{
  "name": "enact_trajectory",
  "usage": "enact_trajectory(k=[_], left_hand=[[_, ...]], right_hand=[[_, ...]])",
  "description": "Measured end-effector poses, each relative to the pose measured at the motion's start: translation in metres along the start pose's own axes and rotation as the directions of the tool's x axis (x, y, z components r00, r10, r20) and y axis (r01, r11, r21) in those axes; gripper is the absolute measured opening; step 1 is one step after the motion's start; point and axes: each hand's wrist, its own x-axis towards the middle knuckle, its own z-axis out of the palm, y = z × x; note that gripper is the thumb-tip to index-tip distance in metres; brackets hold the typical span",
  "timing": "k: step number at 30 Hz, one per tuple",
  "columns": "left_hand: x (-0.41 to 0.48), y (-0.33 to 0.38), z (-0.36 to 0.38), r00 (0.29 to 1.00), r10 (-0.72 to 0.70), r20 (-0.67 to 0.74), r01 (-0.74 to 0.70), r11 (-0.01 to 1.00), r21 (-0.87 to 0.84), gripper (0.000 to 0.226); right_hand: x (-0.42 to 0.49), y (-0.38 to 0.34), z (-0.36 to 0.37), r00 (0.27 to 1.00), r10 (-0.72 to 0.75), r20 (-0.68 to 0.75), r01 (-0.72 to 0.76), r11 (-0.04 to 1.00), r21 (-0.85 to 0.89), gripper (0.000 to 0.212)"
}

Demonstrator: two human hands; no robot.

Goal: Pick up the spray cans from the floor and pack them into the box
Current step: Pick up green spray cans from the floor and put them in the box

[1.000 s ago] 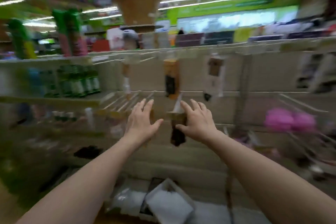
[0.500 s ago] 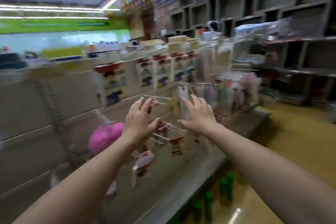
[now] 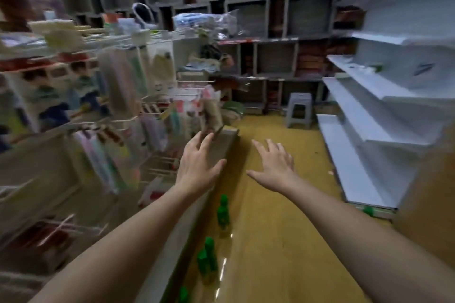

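1. The grey cubby shelving (image 3: 246,19) stands past the far end of the beige base ledge (image 3: 221,140). It holds brown stacks in some cells and clear plastic bags (image 3: 204,21) on one board.
2. Above the ledge, a white wire display rack (image 3: 110,56) carries hanging packets, too blurred to name.
3. Across the aisle from the ledge, a small green thing (image 3: 368,210) sits under the white metal shelves (image 3: 357,110); it is too small to identify.
4. The green spray cans (image 3: 223,211), capped in the same green, stand upright on the glossy yellow floor (image 3: 270,229) just beside the ledge, in a loose line. The nearest one is cut off by the bottom edge.
5. The left hand (image 3: 197,162) hovers over the ledge and the right hand (image 3: 273,167) over the floor beside it, both with fingers spread and holding nothing.
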Motion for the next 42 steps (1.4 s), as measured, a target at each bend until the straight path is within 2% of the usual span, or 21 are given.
enact_trajectory(k=[8, 13, 16, 22, 28, 32, 36, 40, 42], left_hand=[[0.142, -0.012, 0.098, 0.986, 0.097, 0.135, -0.087, 0.993, -0.078, 0.082], [0.211, -0.016, 0.147, 0.974, 0.064, 0.219, -0.029, 0.987, -0.16, 0.084], [0.25, -0.018, 0.179, 0.959, 0.095, 0.266, -0.048, 0.983, -0.177, 0.084], [0.331, -0.031, 0.256, 0.955, 0.02, 0.295, 0.036, 0.983, -0.181, 0.083], [0.405, -0.065, 0.334, 0.933, -0.187, 0.309, 0.228, 0.968, -0.102, 0.082], [0.44, -0.097, 0.362, 0.902, -0.342, 0.264, 0.363, 0.931, -0.034, 0.083], [0.449, -0.146, 0.384, 0.821, -0.518, 0.239, 0.528, 0.849, 0.026, 0.084], [0.437, -0.205, 0.426, 0.705, -0.655, 0.273, 0.669, 0.742, 0.053, 0.086], [0.424, -0.234, 0.454, 0.638, -0.692, 0.337, 0.721, 0.691, 0.055, 0.087]], right_hand=[[0.117, 0.06, 0.022, 0.979, 0.202, -0.008, -0.201, 0.975, -0.093, 0.094], [0.173, 0.091, 0.036, 0.96, 0.279, 0.003, -0.276, 0.953, -0.123, 0.094], [0.213, 0.114, 0.045, 0.955, 0.297, -0.001, -0.295, 0.949, -0.111, 0.094], [0.315, 0.166, 0.088, 0.961, 0.264, 0.082, -0.255, 0.961, -0.111, 0.093], [0.449, 0.205, 0.14, 0.957, 0.156, 0.246, -0.137, 0.986, -0.092, 0.093], [0.531, 0.204, 0.172, 0.945, 0.004, 0.327, 0.02, 0.997, -0.07, 0.092], [0.585, 0.183, 0.22, 0.907, -0.098, 0.41, 0.123, 0.992, -0.035, 0.09], [0.609, 0.173, 0.293, 0.821, -0.168, 0.545, 0.209, 0.978, -0.013, 0.09], [0.614, 0.176, 0.335, 0.774, -0.179, 0.607, 0.242, 0.97, -0.022, 0.09]])
